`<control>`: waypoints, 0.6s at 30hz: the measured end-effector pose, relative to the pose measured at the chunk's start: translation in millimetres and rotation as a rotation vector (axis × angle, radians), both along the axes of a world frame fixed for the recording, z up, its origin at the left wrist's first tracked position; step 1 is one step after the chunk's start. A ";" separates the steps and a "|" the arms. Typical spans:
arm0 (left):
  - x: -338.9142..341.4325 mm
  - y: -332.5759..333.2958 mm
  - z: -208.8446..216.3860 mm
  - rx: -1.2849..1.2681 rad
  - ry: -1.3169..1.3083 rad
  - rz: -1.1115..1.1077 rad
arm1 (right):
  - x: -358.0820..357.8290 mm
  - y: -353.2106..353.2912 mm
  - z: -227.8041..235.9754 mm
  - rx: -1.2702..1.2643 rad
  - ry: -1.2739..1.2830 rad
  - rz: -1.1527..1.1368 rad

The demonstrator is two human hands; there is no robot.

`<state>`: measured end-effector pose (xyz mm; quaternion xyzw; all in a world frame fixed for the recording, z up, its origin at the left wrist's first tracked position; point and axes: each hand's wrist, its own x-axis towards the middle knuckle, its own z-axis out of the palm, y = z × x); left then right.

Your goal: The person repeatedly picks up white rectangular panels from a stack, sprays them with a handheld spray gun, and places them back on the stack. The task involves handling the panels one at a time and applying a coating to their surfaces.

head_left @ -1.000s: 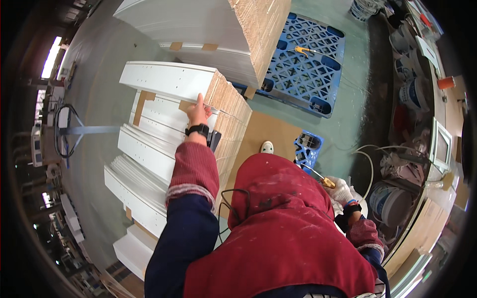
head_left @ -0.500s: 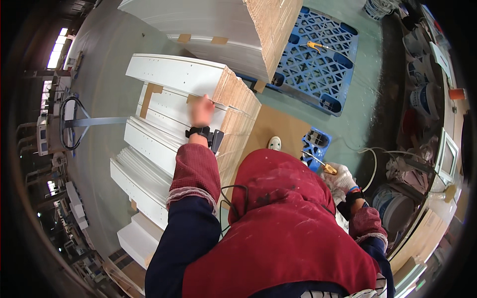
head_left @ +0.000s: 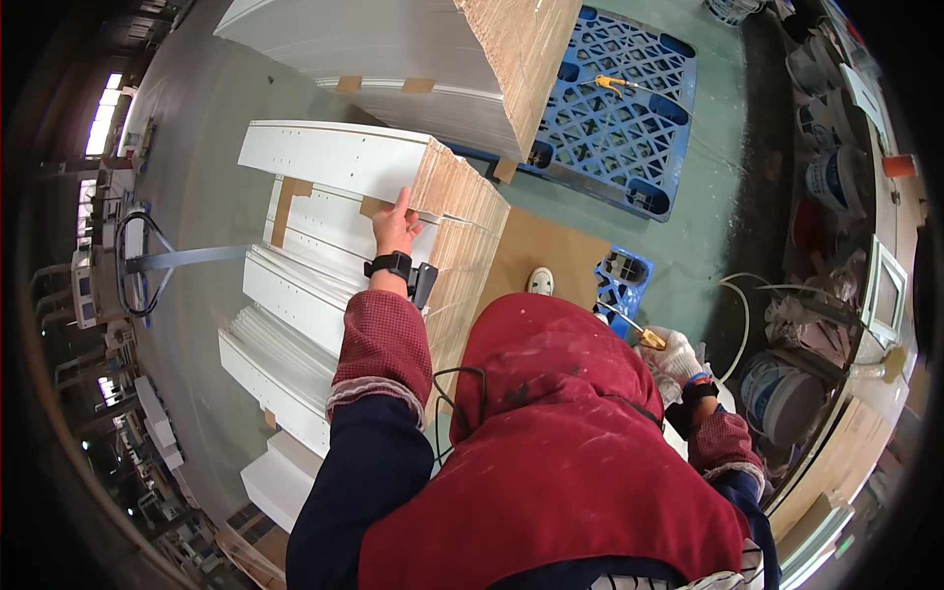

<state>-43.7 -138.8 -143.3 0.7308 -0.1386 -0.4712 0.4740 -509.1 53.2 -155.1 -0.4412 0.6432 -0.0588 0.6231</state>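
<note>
My bare left hand (head_left: pixel 395 232) reaches to the stacked white boards (head_left: pixel 339 155), next to their raw wood-coloured ends. Its fingers are apart, one pointing away from me, and nothing shows in them; whether they touch a board I cannot tell. A dark band and a black device sit at that wrist. In a white glove, my right hand (head_left: pixel 677 358) is closed around a tool with a yellow handle (head_left: pixel 651 339) and a long, thin metal shaft. The shaft points left and away from me, over a small blue plastic piece (head_left: pixel 625 273).
A taller board stack (head_left: pixel 393 49) stands beyond the first. On the blue pallet (head_left: pixel 644 192) lies a yellow air blow gun (head_left: pixel 612 84). Brown sheet (head_left: pixel 541 241) covers floor by my foot. Buckets (head_left: pixel 787 398) and a pale hose (head_left: pixel 737 339) are at right.
My left hand was blurred by motion and is now sharp, its finger still raised beside the boards. The view has shifted slightly. My right hand keeps its grip on the yellow-handled tool.
</note>
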 end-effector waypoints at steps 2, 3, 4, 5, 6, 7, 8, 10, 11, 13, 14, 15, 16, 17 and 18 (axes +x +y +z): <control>1.9 2.8 -4.4 -0.027 -0.165 -0.052 | 1.8 -1.8 5.2 0.004 0.008 0.005; 1.2 1.8 -6.3 -0.048 -0.257 -0.065 | 4.5 -4.3 9.1 -0.009 0.006 0.004; 1.1 1.5 -7.9 -0.069 -0.349 -0.078 | 6.2 -6.1 11.0 -0.021 0.004 0.003; 1.8 1.6 -9.3 -0.074 -0.390 -0.053 | 5.8 -5.6 7.8 -0.041 0.005 -0.008; 4.7 4.4 -9.5 -0.079 -0.431 -0.029 | 5.2 -4.4 1.6 -0.062 0.006 -0.019; 8.9 7.0 -9.1 -0.085 -0.471 -0.005 | 5.0 -3.4 -3.0 -0.082 0.007 -0.031; 19.7 10.3 -10.9 -0.083 -0.425 0.023 | 5.0 -1.8 -5.2 -0.089 -0.006 -0.052; 44.9 12.0 -9.4 -0.012 -0.211 -0.013 | 9.3 1.1 -10.3 -0.103 -0.036 -0.098; 61.4 15.5 -10.3 -0.022 -0.020 -0.066 | 12.4 -1.0 -3.0 -0.060 -0.004 -0.063; 86.6 9.9 -10.6 -0.075 0.267 -0.021 | 10.6 7.6 -18.0 -0.043 -0.020 -0.035; 91.7 6.4 -10.6 -0.094 0.413 0.000 | 3.5 13.9 -22.2 -0.030 -0.026 -0.024; 102.7 0.9 -10.7 -0.147 0.473 0.050 | 2.2 15.4 -18.5 -0.042 -0.010 -0.001; 112.0 -8.7 -12.5 -0.164 0.456 0.116 | 1.4 15.7 -14.3 -0.054 0.006 0.023; 110.4 -15.1 -12.5 -0.154 0.468 0.139 | 1.4 15.6 -8.6 -0.065 0.027 0.039; 108.4 -20.8 -11.3 -0.145 0.478 0.165 | 4.0 9.6 5.3 -0.053 0.041 0.047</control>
